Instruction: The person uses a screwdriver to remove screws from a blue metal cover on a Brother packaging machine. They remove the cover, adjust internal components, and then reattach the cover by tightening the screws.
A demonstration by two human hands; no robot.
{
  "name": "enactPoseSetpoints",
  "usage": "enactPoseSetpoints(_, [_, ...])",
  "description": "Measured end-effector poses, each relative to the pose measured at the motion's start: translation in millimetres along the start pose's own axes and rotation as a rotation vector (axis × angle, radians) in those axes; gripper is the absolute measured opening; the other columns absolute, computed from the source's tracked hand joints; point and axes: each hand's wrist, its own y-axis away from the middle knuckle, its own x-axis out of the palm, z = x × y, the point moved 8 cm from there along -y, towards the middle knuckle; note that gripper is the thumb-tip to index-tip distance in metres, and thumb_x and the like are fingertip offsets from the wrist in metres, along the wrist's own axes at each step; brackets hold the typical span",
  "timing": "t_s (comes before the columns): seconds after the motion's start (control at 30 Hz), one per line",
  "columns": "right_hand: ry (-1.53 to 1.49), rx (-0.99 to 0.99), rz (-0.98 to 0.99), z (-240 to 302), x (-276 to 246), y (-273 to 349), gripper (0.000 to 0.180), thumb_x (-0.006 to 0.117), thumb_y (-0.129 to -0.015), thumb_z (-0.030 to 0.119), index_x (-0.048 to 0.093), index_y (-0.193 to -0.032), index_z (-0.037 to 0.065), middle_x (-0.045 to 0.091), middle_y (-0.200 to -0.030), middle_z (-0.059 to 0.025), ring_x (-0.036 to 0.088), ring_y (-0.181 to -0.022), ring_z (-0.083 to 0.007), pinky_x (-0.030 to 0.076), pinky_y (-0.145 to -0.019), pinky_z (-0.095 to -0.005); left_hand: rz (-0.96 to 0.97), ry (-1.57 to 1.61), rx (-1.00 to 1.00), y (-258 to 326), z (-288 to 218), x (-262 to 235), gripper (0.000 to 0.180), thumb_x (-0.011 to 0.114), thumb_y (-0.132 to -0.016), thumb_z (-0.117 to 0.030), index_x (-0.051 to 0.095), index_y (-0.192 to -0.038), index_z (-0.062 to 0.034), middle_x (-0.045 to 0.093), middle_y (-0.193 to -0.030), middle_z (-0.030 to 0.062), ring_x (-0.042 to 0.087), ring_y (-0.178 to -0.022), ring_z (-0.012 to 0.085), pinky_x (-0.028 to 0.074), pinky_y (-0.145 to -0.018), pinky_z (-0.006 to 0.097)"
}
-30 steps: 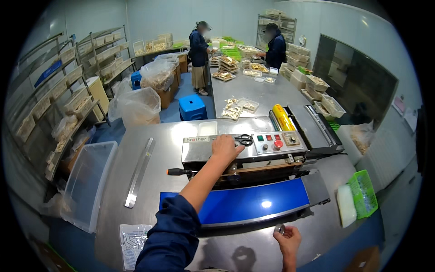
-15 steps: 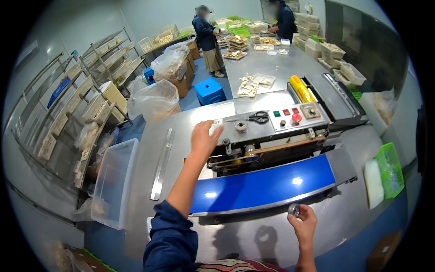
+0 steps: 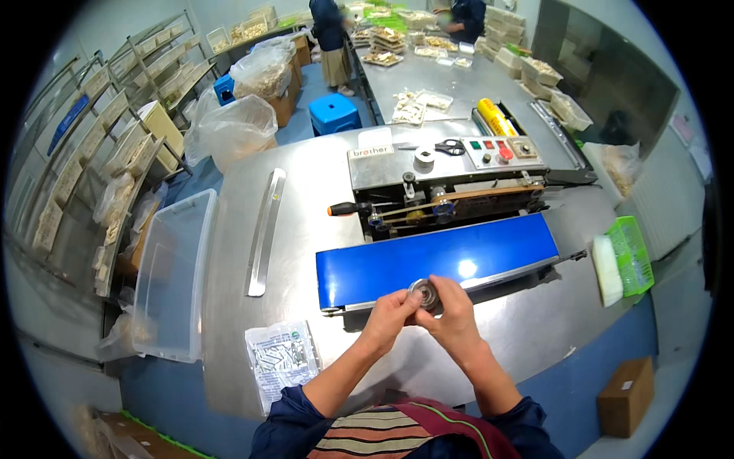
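Observation:
Close to the front edge of the blue conveyor belt (image 3: 428, 256), both hands hold a small round metal wheel (image 3: 423, 294) with a hollow middle. My left hand (image 3: 388, 321) pinches its left side between thumb and fingers. On the other side, my right hand (image 3: 451, 314) grips it, thumb towards the front. Behind the belt stands a band sealing machine (image 3: 397, 168) with exposed rollers and belts. A similar round part (image 3: 424, 157) and black-handled scissors (image 3: 449, 147) lie on its top. A screwdriver (image 3: 344, 209) with a black and orange handle sticks out at its left end.
A steel strip (image 3: 266, 233) and a printed plastic bag (image 3: 281, 359) lie on the metal table, left of the machine. Beside it stands a clear plastic bin (image 3: 172, 275). A green basket (image 3: 631, 256) sits at the right. Two people work at the far table.
My left hand has come back from the machine's top to the wheel. My right hand has carried the wheel leftwards and up to meet it. The view has shifted, showing the printed bag.

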Motion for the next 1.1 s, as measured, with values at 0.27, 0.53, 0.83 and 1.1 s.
enactPoseSetpoints(0.27, [-0.065, 0.275, 0.130, -9, 32, 1, 0.049, 0.073, -0.063, 0.015, 0.056, -0.104, -0.006, 0.061, -0.094, -0.0174, 0.061, -0.082, -0.0298, 0.050, -0.074, -0.0362, -0.046, -0.140, 0.064, 5, -3, -36, 0.028, 0.055, -0.092, -0.026, 0.059, -0.097, 0.0021, 0.063, -0.083, 0.0058, 0.060, -0.071, 0.0117, 0.052, -0.067, 0.025])
enactPoseSetpoints(0.53, [-1.678, 1.037, 0.050, -88, 75, 20, 0.040, 0.069, -0.072, 0.017, 0.056, -0.103, -0.004, 0.063, -0.096, -0.0165, 0.062, -0.085, -0.0251, 0.052, -0.071, -0.0289, -0.418, -0.530, 0.523, -15, -85, -117, 0.025, 0.057, -0.090, -0.022, 0.060, -0.097, 0.0015, 0.064, -0.074, 0.0082, 0.060, -0.064, 0.0131, 0.048, -0.058, 0.025])
enactPoseSetpoints(0.83, [-0.725, 0.897, -0.116, -127, 69, -14, 0.034, 0.074, -0.070, 0.009, 0.061, -0.096, -0.007, 0.066, -0.086, -0.0104, 0.062, -0.074, -0.0132, 0.051, -0.069, -0.0241, -0.427, -2.000, 0.547, -104, -154, -105, 0.063, 0.069, -0.064, -0.013, 0.043, -0.120, 0.0010, 0.049, -0.113, 0.0192, 0.043, -0.115, 0.0359, 0.035, -0.096, 0.043])
enactPoseSetpoints(1.1, [-0.356, 0.741, -0.191, -146, 79, -43, 0.040, 0.075, -0.064, 0.015, 0.061, -0.095, -0.006, 0.066, -0.083, -0.0103, 0.063, -0.074, -0.0136, 0.050, -0.068, -0.0253, -0.411, -1.923, 0.160, -154, -138, -149, 0.021, 0.065, -0.065, -0.014, 0.062, -0.083, -0.0026, 0.065, -0.076, 0.0169, 0.064, -0.074, 0.0313, 0.051, -0.066, 0.039])
